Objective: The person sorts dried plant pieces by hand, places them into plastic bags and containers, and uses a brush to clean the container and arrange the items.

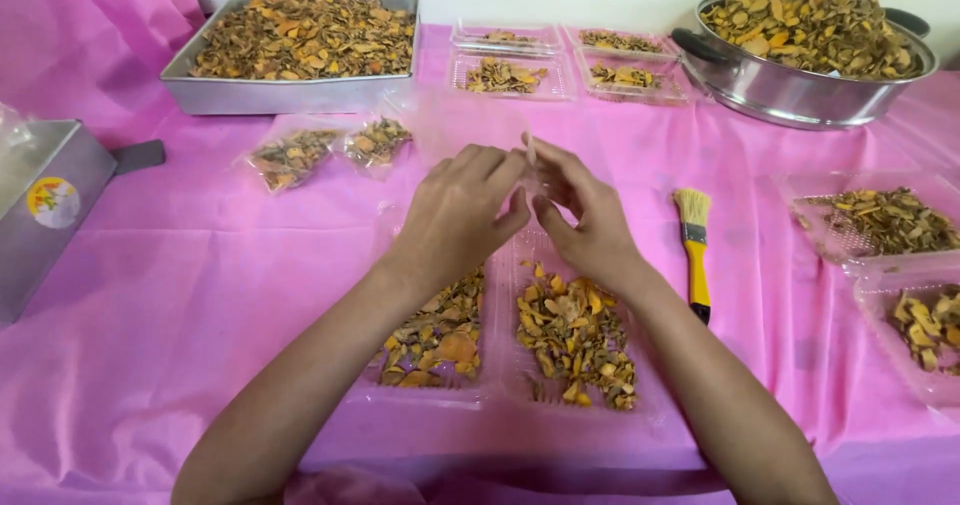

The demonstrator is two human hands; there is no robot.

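My left hand (460,215) and my right hand (585,215) meet above the middle of the pink table, fingertips pinching a thin clear plastic bag (470,125) that rises between and behind them; its edges are hard to make out. Below my wrists lie two clear plastic trays, the left tray (435,340) and the right tray (575,340), each holding dried orange-brown slices.
A yellow-handled brush (694,250) lies right of my hands. Two small filled bags (330,150) sit at left. A metal tray (300,40) and a steel pan (815,40) of dried slices stand at the back, with several clear trays (560,60) between. More trays (885,225) sit at right. A metal box (45,205) is at far left.
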